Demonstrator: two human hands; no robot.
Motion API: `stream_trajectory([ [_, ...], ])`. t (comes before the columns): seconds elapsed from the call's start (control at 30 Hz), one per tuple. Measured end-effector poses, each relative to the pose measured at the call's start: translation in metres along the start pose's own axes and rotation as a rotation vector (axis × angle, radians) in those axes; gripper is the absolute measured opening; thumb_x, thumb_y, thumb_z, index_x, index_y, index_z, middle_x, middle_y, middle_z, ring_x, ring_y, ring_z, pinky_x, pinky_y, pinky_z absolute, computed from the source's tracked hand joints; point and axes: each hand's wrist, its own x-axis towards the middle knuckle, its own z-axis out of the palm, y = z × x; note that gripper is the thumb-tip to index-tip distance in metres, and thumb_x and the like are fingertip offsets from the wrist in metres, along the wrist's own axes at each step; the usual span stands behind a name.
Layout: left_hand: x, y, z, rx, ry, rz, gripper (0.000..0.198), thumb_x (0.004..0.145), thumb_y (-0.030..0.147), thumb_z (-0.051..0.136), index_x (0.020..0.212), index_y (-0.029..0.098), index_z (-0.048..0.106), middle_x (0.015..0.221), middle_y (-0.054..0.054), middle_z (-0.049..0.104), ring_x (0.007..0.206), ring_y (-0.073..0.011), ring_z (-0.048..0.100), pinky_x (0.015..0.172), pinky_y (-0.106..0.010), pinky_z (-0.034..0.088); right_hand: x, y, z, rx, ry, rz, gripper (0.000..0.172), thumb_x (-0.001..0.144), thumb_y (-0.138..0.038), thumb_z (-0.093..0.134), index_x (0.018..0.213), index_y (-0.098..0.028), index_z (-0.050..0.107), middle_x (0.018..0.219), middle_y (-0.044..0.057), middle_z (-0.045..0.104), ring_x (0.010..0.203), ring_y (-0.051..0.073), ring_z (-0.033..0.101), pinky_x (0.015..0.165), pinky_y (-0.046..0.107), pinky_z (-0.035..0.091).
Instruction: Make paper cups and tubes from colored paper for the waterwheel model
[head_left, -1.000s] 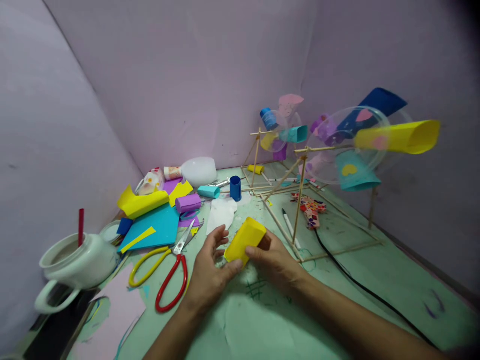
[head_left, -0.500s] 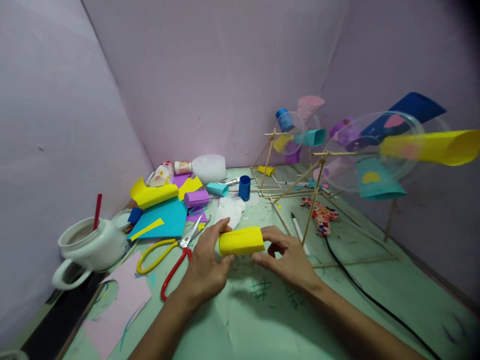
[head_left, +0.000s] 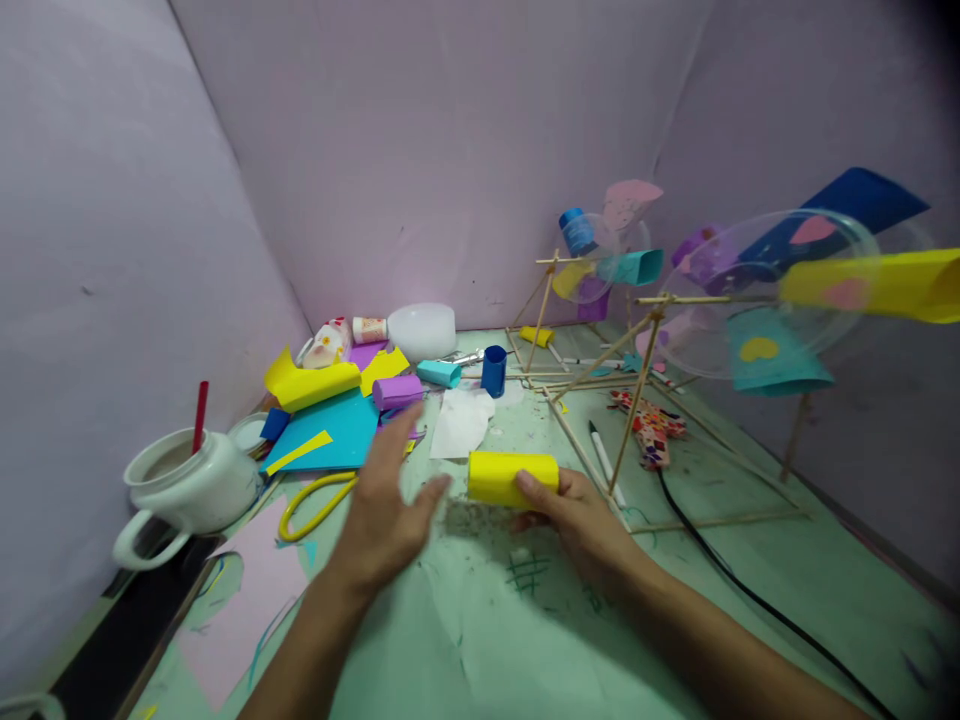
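Note:
My right hand [head_left: 574, 515] grips a yellow paper roll [head_left: 511, 477] that lies sideways just above the green table [head_left: 540, 650]. My left hand [head_left: 386, 510] is off the roll, fingers stretched out and blurred, hovering over the scissors, whose yellow handle [head_left: 315, 505] shows beside it. A white tissue [head_left: 461, 422] lies just beyond the roll.
A stick-frame windmill model [head_left: 637, 400] with clear discs and coloured paper cones stands at the right. A patterned glue gun [head_left: 649, 430] with a black cord [head_left: 750, 600] and a pen [head_left: 604, 450] lie by it. Paper sheets, small rolls, a blue cup [head_left: 493, 370] and a white pot [head_left: 191, 480] sit left.
My left hand has let go of the yellow roll and swung left over the scissors. The right hand now holds the roll alone, slightly further right.

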Motion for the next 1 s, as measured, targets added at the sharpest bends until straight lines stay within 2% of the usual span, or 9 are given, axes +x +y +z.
stream_trajectory([
  [0.07,0.006,-0.013,-0.015,0.165,0.06,-0.287,0.055,0.078,0.034,0.048,0.129,0.018,0.038,0.113,-0.01,0.059,0.1,-0.0249,0.057,0.083,-0.038,0.045,0.003,-0.003,-0.001,0.173,0.106,0.044,0.029,0.07,-0.037,0.068,0.085,-0.012,0.066,0.076,0.004,0.066,0.067,0.015,0.06,0.048,0.021,0.052],
  [0.13,0.008,-0.026,-0.026,0.409,-0.244,-0.485,0.05,0.077,0.034,0.046,0.125,0.02,0.045,0.105,-0.011,0.063,0.092,-0.0298,0.06,0.075,-0.042,0.046,0.005,-0.007,-0.001,0.291,0.186,0.069,0.021,0.073,-0.029,0.067,0.086,-0.012,0.064,0.079,0.004,0.066,0.07,0.015,0.062,0.046,0.019,0.053],
  [0.23,0.006,-0.036,-0.027,0.67,-0.545,-0.541,0.048,0.071,0.023,0.049,0.119,0.019,0.05,0.109,-0.015,0.062,0.1,-0.0353,0.057,0.072,-0.043,0.045,0.007,-0.009,-0.001,0.427,0.223,0.131,0.012,0.08,-0.021,0.059,0.087,-0.011,0.062,0.079,0.005,0.066,0.065,0.013,0.063,0.043,0.017,0.053],
  [0.33,0.001,-0.036,-0.017,0.733,-0.609,-0.523,0.051,0.067,0.011,0.045,0.118,0.018,0.049,0.113,-0.017,0.059,0.099,-0.0327,0.058,0.072,-0.04,0.045,0.008,-0.011,-0.002,0.578,0.238,0.225,0.014,0.085,-0.019,0.053,0.093,-0.009,0.06,0.078,0.006,0.068,0.061,0.012,0.065,0.042,0.016,0.054],
  [0.53,0.0,-0.041,-0.011,0.717,-0.562,-0.462,0.046,0.068,0.017,0.045,0.114,0.015,0.051,0.104,-0.018,0.063,0.092,-0.0336,0.061,0.072,-0.04,0.044,0.013,-0.015,-0.005,0.804,0.196,0.348,0.024,0.091,-0.018,0.042,0.111,-0.007,0.051,0.073,0.007,0.069,0.049,0.011,0.063,0.043,0.015,0.053],
  [0.67,0.003,-0.042,-0.019,0.57,-0.468,-0.491,0.052,0.069,0.019,0.044,0.12,0.02,0.05,0.104,-0.015,0.065,0.097,-0.0335,0.059,0.072,-0.038,0.044,0.013,-0.018,-0.004,0.902,0.176,0.371,0.03,0.092,-0.019,0.039,0.117,-0.004,0.046,0.082,0.011,0.07,0.058,0.013,0.067,0.051,0.017,0.055],
  [0.77,0.005,-0.037,-0.024,0.438,-0.341,-0.489,0.044,0.067,0.02,0.047,0.109,0.02,0.06,0.096,-0.012,0.068,0.092,-0.0317,0.061,0.07,-0.036,0.044,0.012,-0.019,-0.004,0.94,0.147,0.362,0.033,0.093,-0.019,0.036,0.121,-0.005,0.043,0.091,0.014,0.069,0.068,0.014,0.068,0.058,0.02,0.057],
  [0.9,0.005,-0.029,-0.032,-0.021,-0.152,-0.635,0.023,0.059,0.022,0.058,0.08,0.017,0.065,0.062,-0.004,0.065,0.06,-0.0208,0.059,0.05,-0.027,0.042,0.012,-0.021,-0.006,0.94,0.126,0.334,0.033,0.092,-0.018,0.038,0.122,-0.005,0.043,0.095,0.014,0.069,0.072,0.015,0.068,0.063,0.022,0.057],
  [1.0,0.003,-0.026,-0.039,-0.546,-0.007,-0.657,0.034,0.05,0.02,0.07,0.084,0.017,0.064,0.057,0.001,0.06,0.046,-0.0115,0.05,0.04,-0.02,0.037,0.012,-0.022,-0.005,0.924,0.158,0.339,0.031,0.092,-0.018,0.038,0.119,-0.005,0.045,0.091,0.013,0.069,0.069,0.015,0.068,0.061,0.022,0.057],
])
